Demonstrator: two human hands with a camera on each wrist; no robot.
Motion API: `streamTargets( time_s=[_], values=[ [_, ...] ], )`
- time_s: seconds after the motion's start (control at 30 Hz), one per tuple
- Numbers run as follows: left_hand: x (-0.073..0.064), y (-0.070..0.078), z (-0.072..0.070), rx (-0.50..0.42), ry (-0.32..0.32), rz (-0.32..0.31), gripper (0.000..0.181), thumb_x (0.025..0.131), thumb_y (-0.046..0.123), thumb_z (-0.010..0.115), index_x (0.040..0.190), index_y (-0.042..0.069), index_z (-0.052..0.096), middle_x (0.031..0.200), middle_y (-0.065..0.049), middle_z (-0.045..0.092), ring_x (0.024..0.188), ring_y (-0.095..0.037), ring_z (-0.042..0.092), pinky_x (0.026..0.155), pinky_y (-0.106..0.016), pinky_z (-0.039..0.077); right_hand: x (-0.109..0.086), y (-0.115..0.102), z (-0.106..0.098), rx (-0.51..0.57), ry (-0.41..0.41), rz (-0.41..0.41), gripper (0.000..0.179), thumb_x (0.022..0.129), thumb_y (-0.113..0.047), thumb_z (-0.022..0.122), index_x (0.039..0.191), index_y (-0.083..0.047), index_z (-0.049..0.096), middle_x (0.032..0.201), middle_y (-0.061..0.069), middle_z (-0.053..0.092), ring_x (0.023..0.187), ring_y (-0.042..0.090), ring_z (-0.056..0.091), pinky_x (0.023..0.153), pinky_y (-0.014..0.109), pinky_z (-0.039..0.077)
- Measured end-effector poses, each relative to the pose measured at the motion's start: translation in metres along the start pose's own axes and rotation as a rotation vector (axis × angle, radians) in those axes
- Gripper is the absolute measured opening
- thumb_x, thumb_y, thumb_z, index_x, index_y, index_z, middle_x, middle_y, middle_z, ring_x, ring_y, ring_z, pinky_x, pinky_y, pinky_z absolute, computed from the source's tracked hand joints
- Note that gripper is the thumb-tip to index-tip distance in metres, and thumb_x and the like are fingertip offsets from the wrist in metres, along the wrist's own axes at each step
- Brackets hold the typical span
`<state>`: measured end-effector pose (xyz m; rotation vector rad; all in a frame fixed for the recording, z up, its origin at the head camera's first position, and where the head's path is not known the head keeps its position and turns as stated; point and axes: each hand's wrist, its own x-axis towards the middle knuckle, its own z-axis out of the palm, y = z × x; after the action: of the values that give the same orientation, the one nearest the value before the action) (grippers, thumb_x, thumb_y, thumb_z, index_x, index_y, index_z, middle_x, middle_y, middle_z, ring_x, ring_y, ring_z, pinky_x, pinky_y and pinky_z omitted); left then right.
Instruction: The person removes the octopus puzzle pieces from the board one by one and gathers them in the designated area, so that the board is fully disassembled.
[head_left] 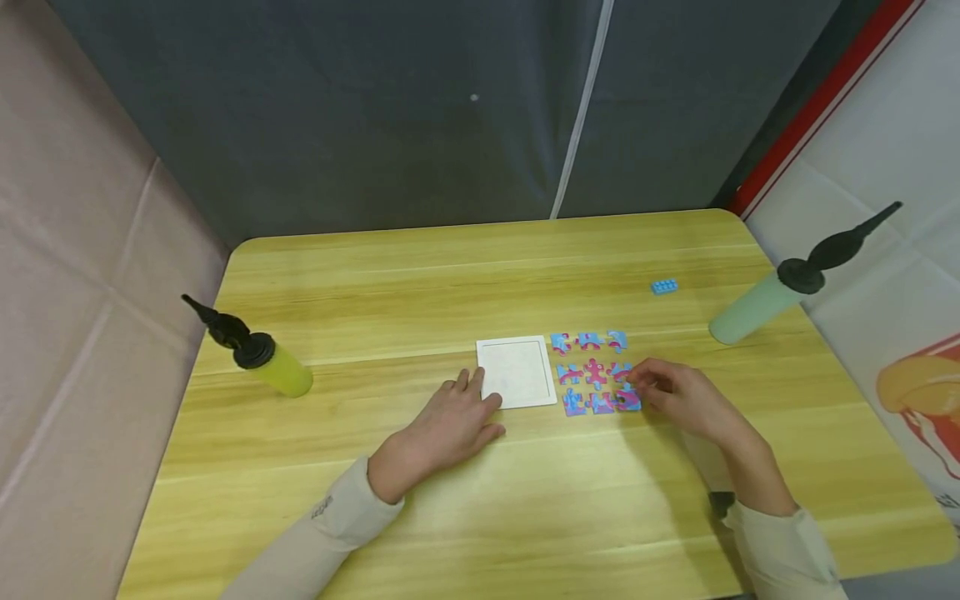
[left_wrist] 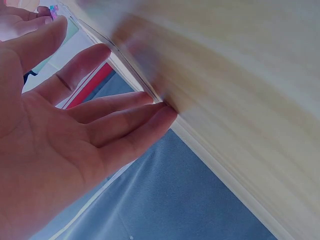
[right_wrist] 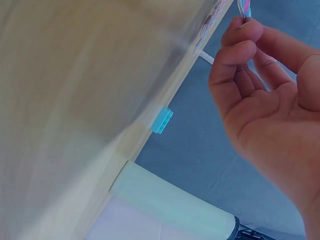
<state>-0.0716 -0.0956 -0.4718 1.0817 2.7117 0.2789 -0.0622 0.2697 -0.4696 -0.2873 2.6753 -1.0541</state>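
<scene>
A white square puzzle tray (head_left: 516,372) with a raised rim lies flat on the table, its inside bare. My left hand (head_left: 452,421) rests at its left side, fingers spread and nearly straight, fingertips at the rim. In the left wrist view that hand (left_wrist: 85,120) shows its palm. Just right of the tray, several pink-and-blue jigsaw pieces (head_left: 594,372) lie apart in three rows. Over their right end my right hand (head_left: 678,398) pinches a jigsaw piece (right_wrist: 244,7) between thumb and fingertips, upright in the right wrist view. The other fingers are curled.
A blue toy brick (head_left: 664,287) lies behind the pieces to the right. A green bottle with a black top (head_left: 753,308) stands at the table's right edge, a yellow one (head_left: 283,371) at the left. A dark curtain (head_left: 375,125) hangs behind the wooden table (head_left: 360,283).
</scene>
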Motion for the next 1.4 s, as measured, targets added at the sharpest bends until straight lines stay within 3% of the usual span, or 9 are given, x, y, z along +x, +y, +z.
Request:
streamTargets(
  time_s=[0.9, 1.4],
  values=[
    [-0.0004, -0.0007, -0.0011, 0.007, -0.014, -0.004, 0.033, 0.101, 0.042, 0.065, 0.110, 0.010, 0.068, 0.145, -0.036, 0.053, 0.134, -0.054, 0.054, 0.102, -0.059, 0.053, 0.0038, 0.0009, -0.0004, -0.043, -0.043, 0.072, 0.014, 0.100, -0.004, 0.061, 0.109, -0.008, 0.071, 0.100, 0.007, 0.073, 0.092, 0.019, 0.067, 0.075, 0.027, 0.052],
    [-0.0012, -0.0014, 0.0003, 0.015, -0.005, 0.001, 0.034, 0.101, 0.042, 0.065, 0.111, 0.010, 0.068, 0.145, -0.036, 0.054, 0.134, -0.055, 0.054, 0.101, -0.058, 0.053, 0.0032, -0.0007, 0.0038, -0.024, -0.047, 0.079, 0.013, 0.099, -0.002, 0.062, 0.106, -0.007, 0.071, 0.097, 0.005, 0.069, 0.089, 0.017, 0.060, 0.073, 0.024, 0.049]
  ],
)
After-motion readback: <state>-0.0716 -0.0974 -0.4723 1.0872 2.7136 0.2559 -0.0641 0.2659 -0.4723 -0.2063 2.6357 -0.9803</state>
